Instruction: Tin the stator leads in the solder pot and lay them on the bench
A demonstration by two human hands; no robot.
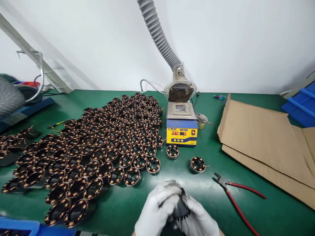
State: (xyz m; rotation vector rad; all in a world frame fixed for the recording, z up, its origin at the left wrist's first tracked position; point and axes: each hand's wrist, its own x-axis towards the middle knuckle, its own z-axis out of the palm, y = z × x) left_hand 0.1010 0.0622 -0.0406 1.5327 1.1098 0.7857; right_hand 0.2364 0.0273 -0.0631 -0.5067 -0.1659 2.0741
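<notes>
Both of my hands wear white gloves and meet at the bottom middle, around one motor stator (180, 209) with a dark ring body and a toothed edge. My left hand (159, 206) grips its left side with curled fingers. On its right side my right hand (198, 214) holds it, the thumb pressed near the top. The gloves cover much of the stator. Just beyond my hands stand two loose stators with copper windings, one stator (172, 151) before the yellow-fronted machine and another stator (197, 164) with a wire end sticking out.
Rows of stators (118, 131) fill the left side. A solder pot (182, 132) stands at the back under a grey exhaust hose (159, 32). Red-handled cutters (236, 193) lie open at right, near flattened cardboard (258, 131). Blue bins (304, 101) sit far right.
</notes>
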